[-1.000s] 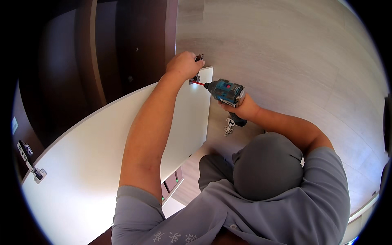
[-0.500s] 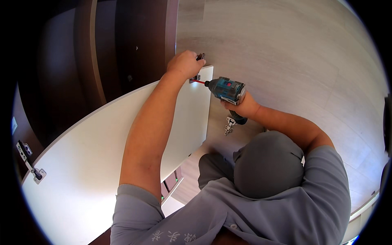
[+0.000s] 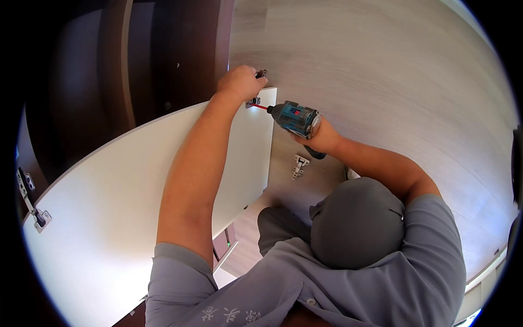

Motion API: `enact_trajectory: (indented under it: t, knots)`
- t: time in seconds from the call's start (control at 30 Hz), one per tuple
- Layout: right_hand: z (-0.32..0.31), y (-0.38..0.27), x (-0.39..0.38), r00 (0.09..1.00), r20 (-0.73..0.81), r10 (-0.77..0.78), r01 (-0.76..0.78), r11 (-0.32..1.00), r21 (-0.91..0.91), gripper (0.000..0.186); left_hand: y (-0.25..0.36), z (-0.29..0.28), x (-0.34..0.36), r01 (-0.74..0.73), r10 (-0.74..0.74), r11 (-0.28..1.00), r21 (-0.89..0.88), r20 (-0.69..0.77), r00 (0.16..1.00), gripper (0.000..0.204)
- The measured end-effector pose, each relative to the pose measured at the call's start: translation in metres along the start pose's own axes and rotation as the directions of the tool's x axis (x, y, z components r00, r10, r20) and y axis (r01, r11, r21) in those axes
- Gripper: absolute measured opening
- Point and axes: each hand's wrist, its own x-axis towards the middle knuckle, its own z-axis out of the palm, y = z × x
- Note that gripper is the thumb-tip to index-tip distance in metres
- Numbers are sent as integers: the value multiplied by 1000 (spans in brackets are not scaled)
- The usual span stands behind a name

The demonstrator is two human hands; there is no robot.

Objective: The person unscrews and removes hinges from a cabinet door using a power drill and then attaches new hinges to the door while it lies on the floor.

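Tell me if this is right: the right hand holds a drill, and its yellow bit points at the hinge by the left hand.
The colour is wrong: the bit is red, not yellow, as the head view shows. The rest stands: the right hand holds the drill, and the bit points at the hinge by the left hand.

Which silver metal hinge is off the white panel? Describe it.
Right of the large white panel stretches a pale wood-grain surface. There, just below the teal-and-black power driver, lies a silver metal hinge. Unlike the similar hinge at the panel's left end, it sits off the panel, touched by no hand.
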Motion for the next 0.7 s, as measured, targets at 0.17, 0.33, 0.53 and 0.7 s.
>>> enact_trajectory:
  t: [0.17, 0.33, 0.53, 0.7]
  knots:
    - [-13, -33, -34, 1000, -20, 9, -10, 999, -38, 38, -13, -9, -11, -110, 106, 993, -52, -79, 991, 42]
    - [-61, -57, -114, 992, 21, -126, 127, 956, -265, 35, -2, -4, -66, -195, 122, 939, -283, -257, 959, 40]
    - [-56, -65, -186, 992, -109, -58, 41, 986, -159, 42, -62, 109, -134, -265, 94, 713, -649, -286, 954, 41]
    - [-42, -129, -166, 979, -192, 63, -73, 996, -48, 47, -108, 253, -191, 19, -67, 286, -958, 0, 998, 34]
